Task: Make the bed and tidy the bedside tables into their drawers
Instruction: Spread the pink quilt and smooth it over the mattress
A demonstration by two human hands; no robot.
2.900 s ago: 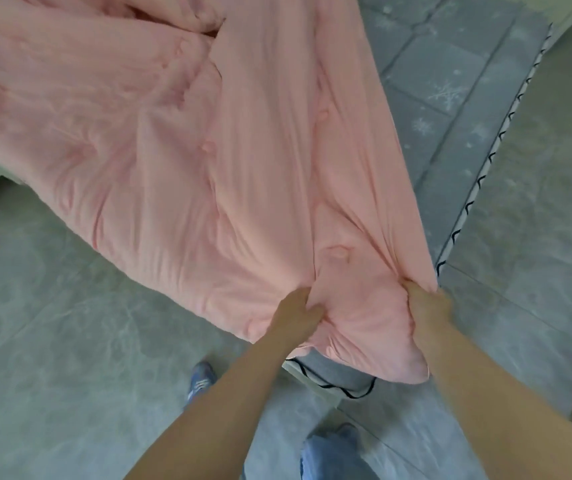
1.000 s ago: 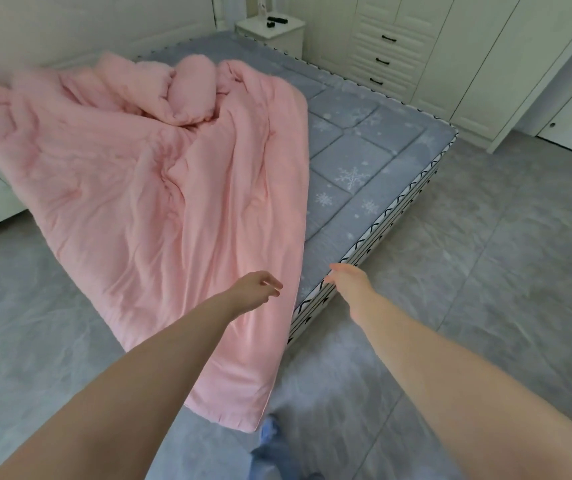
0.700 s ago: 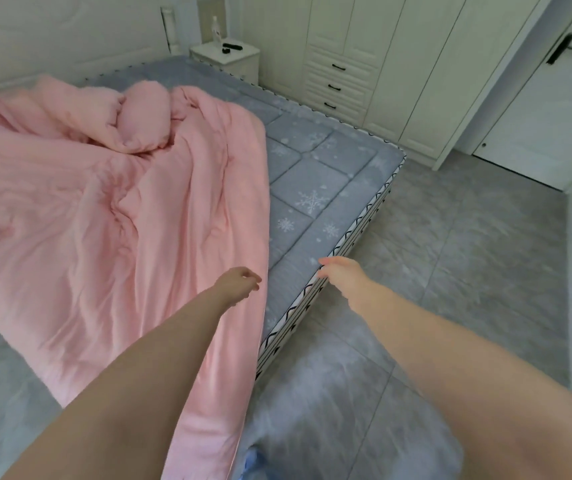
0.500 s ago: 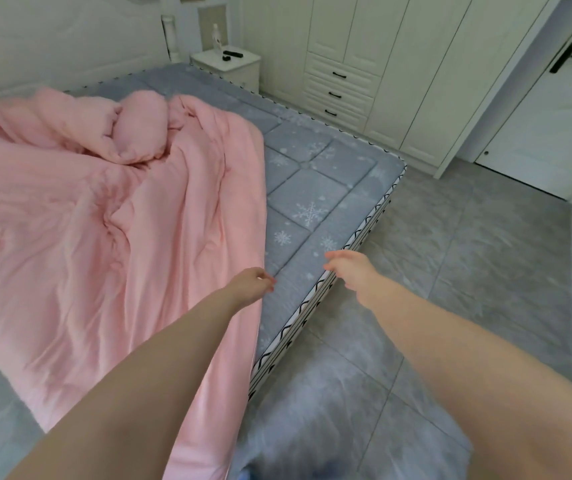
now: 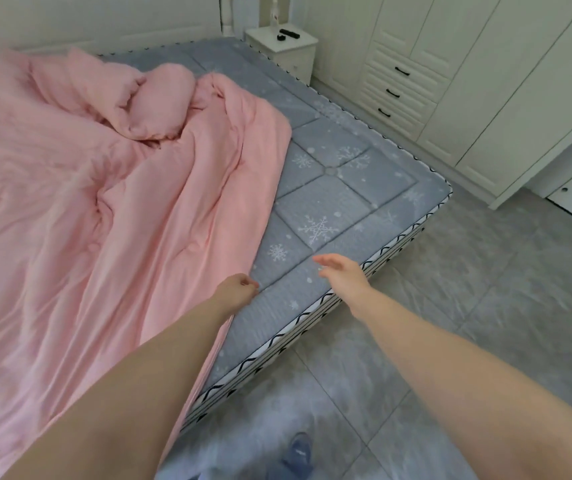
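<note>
The left hand point(image 5: 237, 289) hovers with loosely curled fingers, holding nothing, at the pink quilt's point(image 5: 111, 216) right edge. The right hand point(image 5: 343, 271) reaches flat, fingers spread, above the mattress point(image 5: 340, 188) corner. The quilt runs lengthwise, bunched toward the headboard, its near end hanging off the mattress.

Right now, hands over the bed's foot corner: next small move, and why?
Probably grip the pink duvet's near edge with the left hand, beside it, and pull right: it is bunched on the left, leaving the grey mattress bare. The right hand is open.
</note>
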